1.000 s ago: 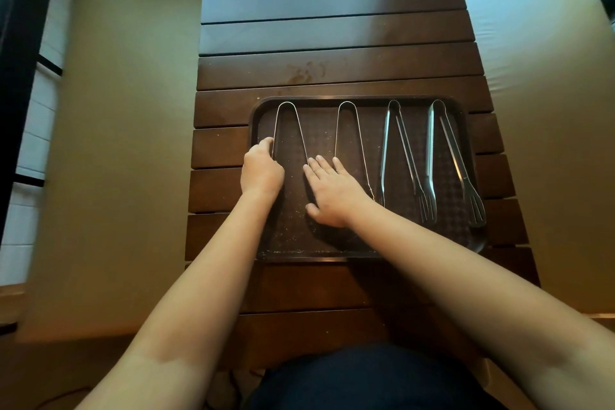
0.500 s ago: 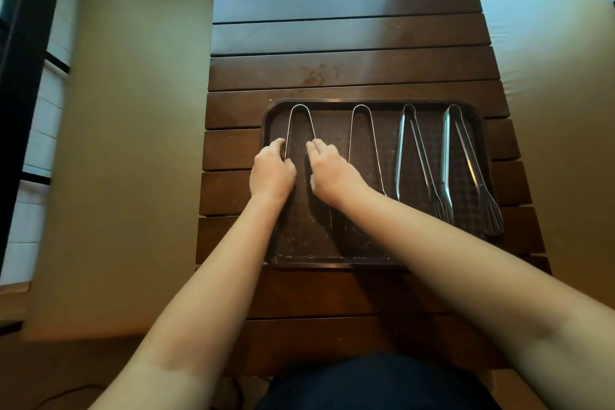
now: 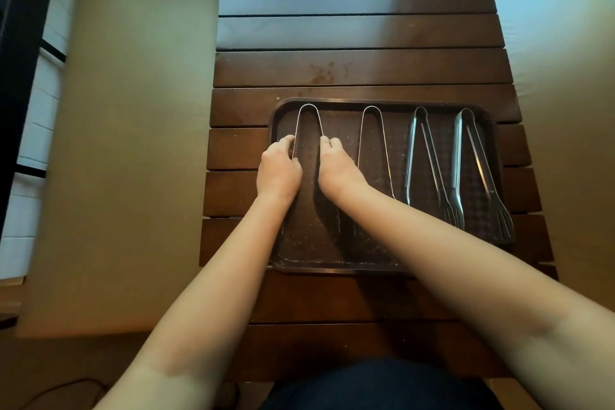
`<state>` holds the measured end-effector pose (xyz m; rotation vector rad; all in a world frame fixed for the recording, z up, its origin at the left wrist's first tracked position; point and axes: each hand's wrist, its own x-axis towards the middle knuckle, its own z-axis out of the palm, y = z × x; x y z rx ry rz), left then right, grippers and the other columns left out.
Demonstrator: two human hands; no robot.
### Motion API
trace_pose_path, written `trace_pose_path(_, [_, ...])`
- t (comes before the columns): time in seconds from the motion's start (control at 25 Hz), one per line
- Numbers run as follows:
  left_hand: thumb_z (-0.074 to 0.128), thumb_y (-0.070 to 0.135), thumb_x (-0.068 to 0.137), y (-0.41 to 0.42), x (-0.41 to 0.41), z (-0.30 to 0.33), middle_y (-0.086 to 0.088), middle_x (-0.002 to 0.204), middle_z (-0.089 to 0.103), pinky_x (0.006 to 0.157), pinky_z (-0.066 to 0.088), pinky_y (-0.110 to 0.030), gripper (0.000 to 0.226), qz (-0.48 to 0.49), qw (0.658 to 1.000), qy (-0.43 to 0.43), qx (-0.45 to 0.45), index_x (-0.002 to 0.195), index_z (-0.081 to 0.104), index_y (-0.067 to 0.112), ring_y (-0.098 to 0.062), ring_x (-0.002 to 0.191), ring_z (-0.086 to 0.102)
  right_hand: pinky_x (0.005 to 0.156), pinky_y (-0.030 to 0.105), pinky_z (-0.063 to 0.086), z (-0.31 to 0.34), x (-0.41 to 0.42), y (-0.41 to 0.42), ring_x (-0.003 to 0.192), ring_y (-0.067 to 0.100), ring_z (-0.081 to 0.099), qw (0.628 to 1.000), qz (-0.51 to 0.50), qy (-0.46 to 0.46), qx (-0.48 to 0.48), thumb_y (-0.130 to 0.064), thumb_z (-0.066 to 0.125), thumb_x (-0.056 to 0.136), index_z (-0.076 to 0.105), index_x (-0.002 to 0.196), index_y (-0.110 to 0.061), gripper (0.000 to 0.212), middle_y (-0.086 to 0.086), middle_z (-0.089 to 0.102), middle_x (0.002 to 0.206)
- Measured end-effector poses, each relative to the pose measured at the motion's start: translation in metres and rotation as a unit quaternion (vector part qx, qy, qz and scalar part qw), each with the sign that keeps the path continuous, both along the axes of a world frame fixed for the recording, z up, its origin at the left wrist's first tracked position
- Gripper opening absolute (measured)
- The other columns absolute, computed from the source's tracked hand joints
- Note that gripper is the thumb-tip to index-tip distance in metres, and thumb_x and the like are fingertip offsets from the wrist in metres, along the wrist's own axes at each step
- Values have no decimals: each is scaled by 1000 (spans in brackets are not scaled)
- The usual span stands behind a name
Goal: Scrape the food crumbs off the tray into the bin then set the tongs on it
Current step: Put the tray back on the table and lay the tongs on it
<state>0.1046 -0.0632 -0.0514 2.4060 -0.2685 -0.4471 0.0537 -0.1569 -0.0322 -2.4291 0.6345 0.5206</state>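
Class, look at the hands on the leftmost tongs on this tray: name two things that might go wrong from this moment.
1. The left hand and right hand each hold one arm of the leftmost tongs; squeezed, the springy arms may slip free.
2. Crumbs dot the tray floor; shifting tongs may smear them onto the metal.

Below the grip, the leftmost bent-wire steel tongs point(image 3: 307, 115) vanish under both hands; the left hand point(image 3: 279, 173) and right hand point(image 3: 336, 167) hide their own fingertips.
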Motion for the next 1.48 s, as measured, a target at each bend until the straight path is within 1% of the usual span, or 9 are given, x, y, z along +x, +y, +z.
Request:
trace_pose_path(0.4, [58, 17, 90, 4, -3, 2, -8, 122, 58, 86, 48, -25, 47, -6, 1000, 19, 8, 135, 45, 16, -18, 106, 59, 100, 40, 42, 3, -3, -2, 129, 31, 34, 999, 11, -37, -8, -1, 47, 91, 21, 148, -7, 63, 12, 29, 145])
trace_pose_path(0.52, [57, 14, 90, 7, -6, 3, -9, 123, 58, 86, 48, -26, 46, -4, 999, 30, 9, 135, 46, 16, -19, 106, 59, 96, 39, 45, 7, -11, -14, 122, 32, 37, 991, 11, -92, -94, -6, 47, 90, 33, 141, -6, 53, 14, 35, 139])
trace_pose_path(0.6, [55, 9, 91, 9, -8, 4, -9, 122, 59, 85, 47, -24, 45, -6, 999, 34, 2, 135, 47, 15, -20, 105, 60, 94, 39, 44, 7, -15, -26, 121, 34, 40, 991, -40, -52, -115, -10, 48, 90, 31, 141, -6, 54, 16, 35, 138])
trace_pose_path(0.72, [54, 8, 91, 9, -10, 6, -8, 122, 60, 86, 48, -25, 45, -1, 999, 37, -5, 135, 47, 15, -20, 107, 59, 84, 37, 46, 7, -23, -35, 113, 33, 52, 992, -116, 15, -40, -9, 50, 91, 36, 135, -6, 47, 16, 48, 128])
trace_pose_path(0.84, [54, 8, 91, 9, -10, 7, -8, 122, 59, 87, 48, -26, 45, 4, 999, 37, -3, 135, 47, 16, -20, 108, 59, 76, 34, 47, 4, -27, -37, 102, 32, 58, 990, -140, 5, -4, -1, 48, 90, 43, 126, -5, 37, 16, 55, 117])
trace_pose_path(1.08, [55, 8, 91, 9, -7, 4, -9, 124, 59, 88, 49, -27, 46, 7, 999, 46, -2, 135, 47, 17, -21, 109, 59, 85, 43, 54, -5, -27, -32, 100, 31, 59, 985, -162, -27, 46, 3, 45, 88, 42, 132, -7, 45, 15, 56, 117])
trace_pose_path(1.16, [56, 11, 91, 9, -9, 6, -8, 129, 54, 89, 47, -26, 46, 9, 1000, 28, 11, 136, 46, 16, -21, 114, 55, 82, 36, 50, -3, -28, -33, 105, 31, 56, 987, -150, -58, 10, -3, 45, 91, 45, 128, -6, 37, 15, 53, 119])
trace_pose_path(1.28, [54, 21, 92, -1, -18, 11, -8, 128, 48, 85, 43, -24, 44, -48, 995, -80, 26, 135, 46, 17, -21, 113, 51, 84, 36, 44, 1, -28, -43, 115, 31, 45, 985, -127, -82, -83, -10, 46, 93, 40, 136, -8, 43, 16, 41, 132])
trace_pose_path(1.48, [58, 25, 90, -31, -37, 10, -8, 138, 45, 96, 43, -32, 64, -101, 993, 42, 31, 145, 26, 16, -22, 122, 49, 91, 43, 46, -3, -28, -57, 117, 35, 48, 988, -111, 34, -105, 2, 48, 90, 25, 146, -18, 64, 16, 38, 133])
